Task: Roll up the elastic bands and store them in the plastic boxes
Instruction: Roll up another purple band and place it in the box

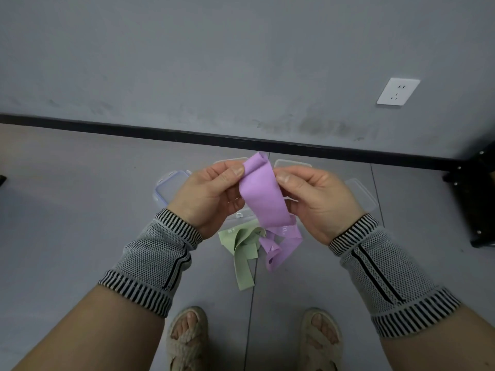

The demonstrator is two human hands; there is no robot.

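A purple elastic band (pixel 263 199) hangs between my two hands, its top end curled into the start of a roll. My left hand (pixel 209 195) pinches the band's left edge near the top with thumb and fingers. My right hand (pixel 318 199) pinches the right edge at the same height. The band's loose tail trails down to the floor. A green elastic band (pixel 242 250) lies unrolled on the floor below my hands. Clear plastic boxes sit on the floor behind my hands, largely hidden: one box or lid (pixel 167 190) at the left, another (pixel 360 192) at the right.
Two more clear boxes (pixel 293 163) peek above my hands near the black skirting board (pixel 160 132). A wall socket (pixel 398 91) sits on the grey wall. A black furniture leg (pixel 474 196) stands at the right. My sandalled feet (pixel 187 338) are at the bottom.
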